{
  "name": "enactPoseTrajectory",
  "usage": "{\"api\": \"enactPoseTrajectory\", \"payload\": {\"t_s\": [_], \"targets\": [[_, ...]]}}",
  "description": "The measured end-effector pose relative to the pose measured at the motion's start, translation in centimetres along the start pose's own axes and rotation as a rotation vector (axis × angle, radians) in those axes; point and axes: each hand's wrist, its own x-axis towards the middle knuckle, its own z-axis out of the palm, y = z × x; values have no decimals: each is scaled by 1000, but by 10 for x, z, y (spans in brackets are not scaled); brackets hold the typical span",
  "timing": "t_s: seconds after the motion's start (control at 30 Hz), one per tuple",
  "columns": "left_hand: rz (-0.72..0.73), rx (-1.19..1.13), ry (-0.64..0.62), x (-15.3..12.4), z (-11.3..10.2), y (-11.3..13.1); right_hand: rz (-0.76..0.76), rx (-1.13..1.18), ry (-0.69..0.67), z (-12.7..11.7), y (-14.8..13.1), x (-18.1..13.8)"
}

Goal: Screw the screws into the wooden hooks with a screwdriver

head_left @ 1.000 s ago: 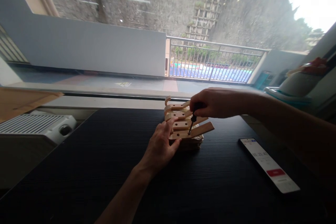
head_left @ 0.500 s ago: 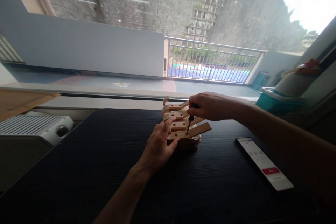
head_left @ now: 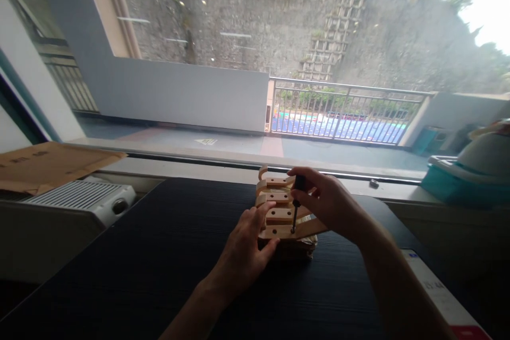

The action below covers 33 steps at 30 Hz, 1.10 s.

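Several wooden hooks (head_left: 280, 213), pale strips with a curled left end and screw holes, lie in a row on a wrapped bundle (head_left: 306, 251). My left hand (head_left: 247, 239) steadies the nearest strip from the left, its thumb along the near edge and fingers over the top. In my right hand (head_left: 332, 199) is a screwdriver (head_left: 295, 212) with a black handle, held almost upright. Its tip is in the right-hand hole of the nearest hook. That hook's slanted right end is partly behind my right hand.
The hooks rest on a black table (head_left: 167, 255). A phone (head_left: 432, 289) with a lit screen lies at right, partly covered by my forearm. Brown cardboard (head_left: 51, 164) and a white radiator (head_left: 87, 199) are at left. A teal tub (head_left: 450, 186) stands by the window.
My view has shifted, so the scene sits lower and further right. My right hand has turned about the screwdriver handle, with its wrist now lower. The left hand keeps its hold.
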Motion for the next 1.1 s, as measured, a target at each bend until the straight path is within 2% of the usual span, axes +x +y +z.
{"api": "enactPoseTrajectory", "payload": {"t_s": [0.3,0.53,0.8,1.1], "targets": [[-31,15,-14,1,-1,-1,-16,128,-37,-21,9,-6],[-31,16,-17,1,-1,-3,6,300,-20,-17,16,-4],[-30,33,-12,2,0,-3,-41,226,30,-14,9,-3],[-14,24,-4,3,2,-6,-45,421,15,-13,11,-2]]}}
